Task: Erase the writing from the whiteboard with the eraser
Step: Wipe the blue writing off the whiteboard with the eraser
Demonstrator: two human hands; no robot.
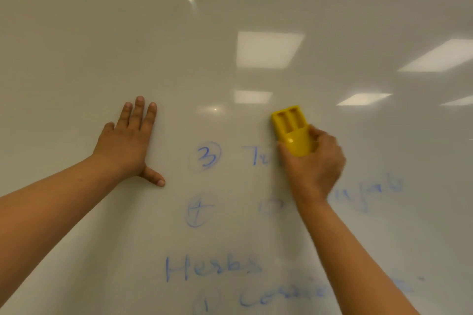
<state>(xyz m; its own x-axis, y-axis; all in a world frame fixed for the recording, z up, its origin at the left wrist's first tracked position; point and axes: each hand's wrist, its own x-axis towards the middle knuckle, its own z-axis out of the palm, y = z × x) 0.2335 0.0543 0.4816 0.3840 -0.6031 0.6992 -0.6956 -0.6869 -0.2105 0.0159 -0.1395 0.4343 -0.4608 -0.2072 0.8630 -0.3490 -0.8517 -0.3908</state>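
The whiteboard (179,46) fills the view. Blue writing (208,267) covers its lower half: a circled 3, a circled 4, the word "Herbs" and fainter, partly smeared words to the right. My right hand (313,163) grips a yellow eraser (290,128) and holds it against the board just right of the circled 3, over the start of a word. My left hand (130,140) rests flat on the board to the left, fingers straight and thumb spread.
The upper half of the board carries no writing, only reflections of ceiling lights (267,48). Smudged blue traces (371,189) lie right of my right wrist.
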